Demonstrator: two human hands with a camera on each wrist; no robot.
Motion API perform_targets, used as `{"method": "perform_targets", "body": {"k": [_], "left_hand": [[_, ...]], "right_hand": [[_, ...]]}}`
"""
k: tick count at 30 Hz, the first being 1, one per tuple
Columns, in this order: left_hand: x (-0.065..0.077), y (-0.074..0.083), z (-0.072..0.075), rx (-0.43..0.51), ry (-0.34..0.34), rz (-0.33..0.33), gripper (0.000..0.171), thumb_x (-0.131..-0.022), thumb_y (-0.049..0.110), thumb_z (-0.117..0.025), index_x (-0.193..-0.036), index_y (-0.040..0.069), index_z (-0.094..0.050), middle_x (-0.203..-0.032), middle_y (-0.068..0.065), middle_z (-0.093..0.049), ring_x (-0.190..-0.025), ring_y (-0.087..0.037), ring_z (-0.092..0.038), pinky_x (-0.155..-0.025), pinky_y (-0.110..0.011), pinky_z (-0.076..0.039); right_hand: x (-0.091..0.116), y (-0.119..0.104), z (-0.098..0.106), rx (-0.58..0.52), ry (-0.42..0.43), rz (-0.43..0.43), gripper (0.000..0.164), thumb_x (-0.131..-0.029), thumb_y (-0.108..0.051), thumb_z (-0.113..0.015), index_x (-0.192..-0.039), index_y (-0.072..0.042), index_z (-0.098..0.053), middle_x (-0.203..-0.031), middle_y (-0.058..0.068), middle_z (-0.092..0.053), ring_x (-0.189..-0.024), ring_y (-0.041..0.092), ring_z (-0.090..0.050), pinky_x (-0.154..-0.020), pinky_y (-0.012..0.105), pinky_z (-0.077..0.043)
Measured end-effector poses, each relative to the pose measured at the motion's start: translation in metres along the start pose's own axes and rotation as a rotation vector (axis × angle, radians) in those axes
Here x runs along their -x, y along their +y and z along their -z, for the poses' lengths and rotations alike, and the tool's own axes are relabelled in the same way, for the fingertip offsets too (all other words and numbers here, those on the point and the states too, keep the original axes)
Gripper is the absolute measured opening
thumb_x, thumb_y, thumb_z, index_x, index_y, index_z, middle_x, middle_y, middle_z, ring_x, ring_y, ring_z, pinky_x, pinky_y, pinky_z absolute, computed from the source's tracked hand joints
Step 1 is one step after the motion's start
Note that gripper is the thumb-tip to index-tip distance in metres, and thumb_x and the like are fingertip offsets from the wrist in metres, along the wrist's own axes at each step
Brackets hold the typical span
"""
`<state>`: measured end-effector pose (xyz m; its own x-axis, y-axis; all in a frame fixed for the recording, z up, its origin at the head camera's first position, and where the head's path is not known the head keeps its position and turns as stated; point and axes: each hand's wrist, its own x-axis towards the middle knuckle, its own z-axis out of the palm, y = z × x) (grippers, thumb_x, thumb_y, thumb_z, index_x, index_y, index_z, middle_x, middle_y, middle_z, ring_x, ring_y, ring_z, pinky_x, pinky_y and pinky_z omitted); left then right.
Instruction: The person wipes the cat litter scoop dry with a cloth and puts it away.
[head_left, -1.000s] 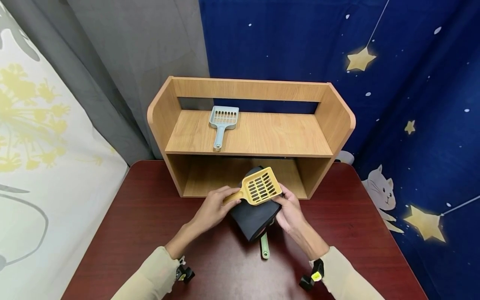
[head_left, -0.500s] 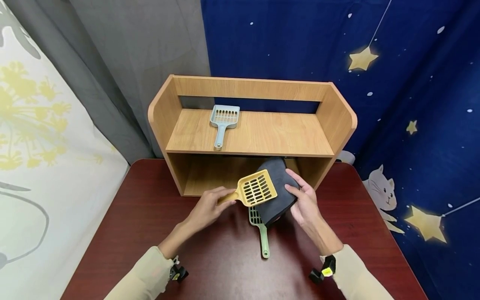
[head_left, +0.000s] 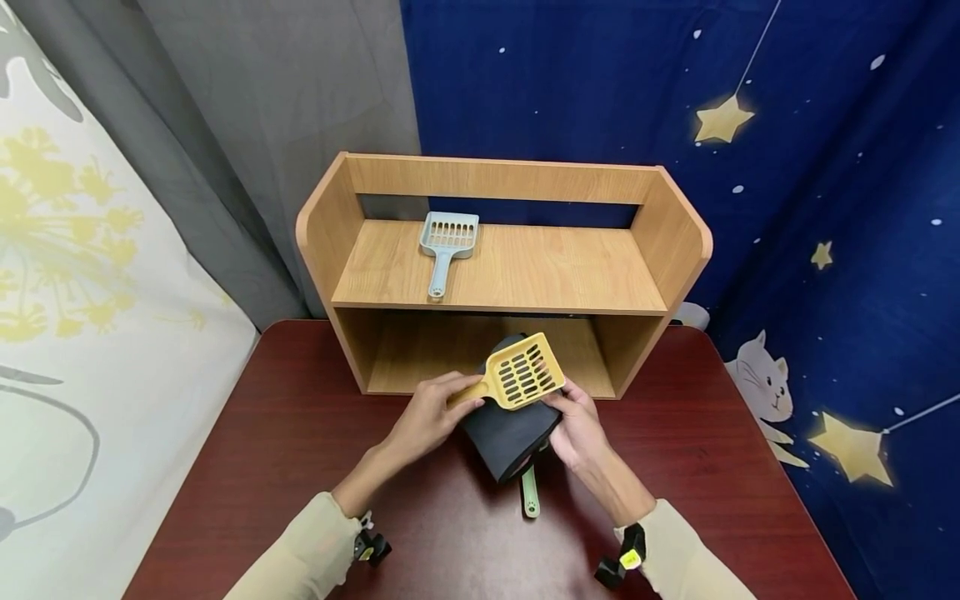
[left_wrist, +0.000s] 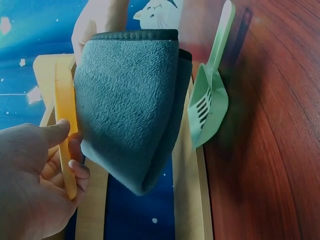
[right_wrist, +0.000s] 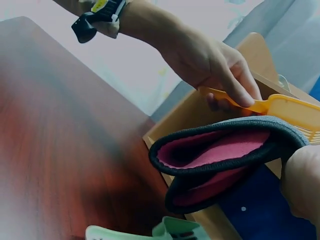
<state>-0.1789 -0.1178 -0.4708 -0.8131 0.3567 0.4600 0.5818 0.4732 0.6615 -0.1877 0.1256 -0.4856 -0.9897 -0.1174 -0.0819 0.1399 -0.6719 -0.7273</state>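
My left hand (head_left: 424, 417) grips the handle of a yellow litter scoop (head_left: 523, 372), its slotted pan pointing right. My right hand (head_left: 581, 427) holds a folded dark grey cloth (head_left: 504, 443) under and behind the pan. In the right wrist view the cloth's folds show a pink inner side (right_wrist: 235, 149) and black edging. The left wrist view shows the cloth (left_wrist: 127, 100) beside the scoop, seen edge-on. Beneath the cloth, a green litter scoop (left_wrist: 210, 102) lies on the table, mostly covered in the head view except for its handle (head_left: 530, 496).
A two-level wooden shelf (head_left: 570, 267) stands at the back of the dark red table (head_left: 300, 467). On its upper board lies a light blue litter scoop (head_left: 448, 237). Curtains hang behind and on both sides.
The cloth moved right and away from me, baring the green scoop's pan, then came back left under the yellow scoop. The left hand shifted slightly left and returned.
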Motion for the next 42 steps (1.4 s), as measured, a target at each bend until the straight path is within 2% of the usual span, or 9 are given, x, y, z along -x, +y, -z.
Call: {"method": "perform_targets", "body": {"k": [2,5,7,13,19,27,31,38,42], "left_hand": [[0.0,0.0,0.001,-0.003,-0.008,0.001,0.035,-0.094,0.006,-0.08,-0.127,-0.003,-0.074,-0.106,-0.009,-0.076,-0.092,-0.014,-0.068,-0.079,-0.031,-0.057],[0.001,-0.001,0.003,-0.007,-0.022,-0.004,0.035,-0.094,0.007,-0.08,-0.127,-0.002,-0.074,-0.107,-0.008,-0.077,-0.091,-0.013,-0.067,-0.079,-0.03,-0.056],[0.001,-0.002,0.005,-0.011,-0.027,-0.018,0.035,-0.093,0.007,-0.081,-0.127,-0.002,-0.075,-0.107,-0.008,-0.078,-0.089,-0.012,-0.066,-0.077,-0.029,-0.056],[0.002,-0.006,0.012,-0.026,-0.069,-0.044,0.035,-0.093,0.006,-0.081,-0.126,-0.004,-0.074,-0.105,-0.008,-0.078,-0.083,-0.01,-0.062,-0.074,-0.028,-0.055],[0.004,-0.008,0.021,-0.057,-0.088,-0.065,0.034,-0.092,0.004,-0.08,-0.124,-0.006,-0.075,-0.105,-0.01,-0.078,-0.083,-0.012,-0.065,-0.073,-0.03,-0.057],[0.006,-0.011,0.028,-0.125,-0.114,-0.069,0.034,-0.091,0.003,-0.081,-0.123,-0.008,-0.074,-0.104,-0.012,-0.078,-0.084,-0.015,-0.066,-0.075,-0.033,-0.058],[0.007,-0.013,0.029,-0.182,-0.131,-0.066,0.034,-0.091,0.005,-0.082,-0.121,-0.008,-0.075,-0.104,-0.013,-0.078,-0.092,-0.022,-0.073,-0.082,-0.039,-0.06],[0.007,-0.015,0.025,-0.228,-0.169,-0.055,0.03,-0.091,0.005,-0.082,-0.118,-0.005,-0.076,-0.101,-0.01,-0.078,-0.089,-0.02,-0.072,-0.078,-0.037,-0.06],[0.007,-0.015,0.02,-0.251,-0.185,-0.063,0.031,-0.092,0.007,-0.081,-0.119,-0.005,-0.076,-0.103,-0.011,-0.078,-0.092,-0.023,-0.074,-0.081,-0.039,-0.06]], "right_hand": [[0.0,-0.003,0.002,0.024,-0.011,0.002,0.052,-0.096,0.024,-0.037,-0.14,0.004,-0.057,-0.126,0.006,-0.069,-0.121,0.017,-0.066,-0.106,0.033,-0.053],[0.001,-0.012,0.007,0.059,-0.046,0.007,0.062,-0.096,0.024,-0.036,-0.156,0.009,-0.038,-0.136,0.008,-0.064,-0.126,0.016,-0.064,-0.105,0.032,-0.053],[0.001,-0.02,0.011,0.077,-0.067,0.006,0.064,-0.098,0.022,-0.037,-0.161,0.01,-0.03,-0.144,0.009,-0.059,-0.129,0.017,-0.062,-0.105,0.033,-0.053],[0.0,-0.039,0.018,0.124,-0.084,0.015,0.06,-0.102,0.019,-0.047,-0.16,0.006,-0.038,-0.157,0.013,-0.049,-0.136,0.02,-0.059,-0.107,0.036,-0.052],[0.001,-0.05,0.02,0.184,-0.089,0.066,0.06,-0.101,0.018,-0.052,-0.158,0.007,-0.04,-0.158,0.014,-0.048,-0.137,0.019,-0.058,-0.104,0.036,-0.053],[0.003,-0.059,0.022,0.392,-0.095,0.249,0.056,-0.098,0.015,-0.063,-0.151,0.011,-0.048,-0.144,0.008,-0.062,-0.13,0.015,-0.062,-0.096,0.031,-0.057],[0.003,-0.064,0.021,0.534,-0.097,0.354,0.052,-0.095,0.014,-0.068,-0.146,0.012,-0.055,-0.137,0.004,-0.067,-0.124,0.013,-0.065,-0.092,0.028,-0.058],[0.001,-0.069,0.017,0.877,-0.117,0.609,0.047,-0.091,0.012,-0.075,-0.136,0.0,-0.07,-0.12,0.016,-0.07,-0.108,0.011,-0.066,-0.086,0.017,-0.054],[0.001,-0.065,0.011,1.032,-0.167,0.712,0.047,-0.089,0.009,-0.078,-0.133,-0.007,-0.074,-0.118,0.014,-0.073,-0.109,0.009,-0.065,-0.089,0.015,-0.05]]}}
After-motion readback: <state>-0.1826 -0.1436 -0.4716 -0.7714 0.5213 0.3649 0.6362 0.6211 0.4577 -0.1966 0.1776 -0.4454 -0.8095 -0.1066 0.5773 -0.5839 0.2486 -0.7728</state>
